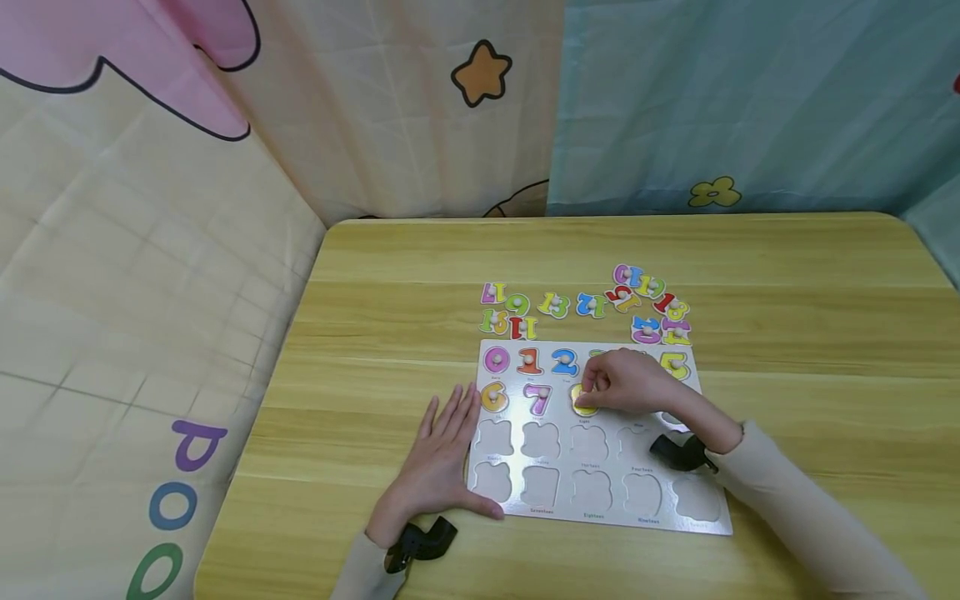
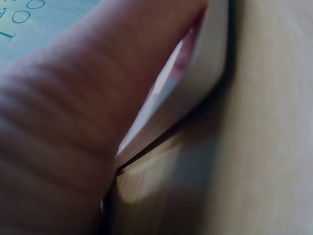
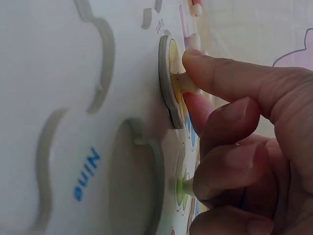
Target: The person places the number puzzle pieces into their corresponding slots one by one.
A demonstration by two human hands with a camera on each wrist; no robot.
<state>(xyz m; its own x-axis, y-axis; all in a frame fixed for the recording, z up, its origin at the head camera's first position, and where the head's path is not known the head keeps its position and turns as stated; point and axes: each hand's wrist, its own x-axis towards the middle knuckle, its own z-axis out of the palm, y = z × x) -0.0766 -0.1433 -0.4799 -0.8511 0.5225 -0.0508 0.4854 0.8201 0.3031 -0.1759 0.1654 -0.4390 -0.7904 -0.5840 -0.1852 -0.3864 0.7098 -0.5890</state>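
A white number puzzle board [image 1: 565,492] lies on the table. My right hand [image 1: 630,382] is above its second row and pinches a yellow number piece [image 1: 581,406] by its small knob [image 3: 187,84] between thumb and forefinger. In the right wrist view the piece overlaps the board by the word Eight, near the hollow marked Nine. My left hand [image 1: 442,454] rests flat with straight fingers along the board's left edge, its thumb at the lower left corner. In the left wrist view, skin fills most of the left side and the fingers are largely hidden.
Pieces 0 [image 1: 497,360], 1 [image 1: 529,361], 2 [image 1: 565,362], 5 [image 1: 674,365], 6 [image 1: 494,397] and 7 [image 1: 537,399] sit in the board. Beyond its far edge lie several loose number pieces, among them a 13 [image 1: 553,306] and a green 9 [image 1: 517,304]. Printed curtains [image 1: 375,108] hang behind the table.
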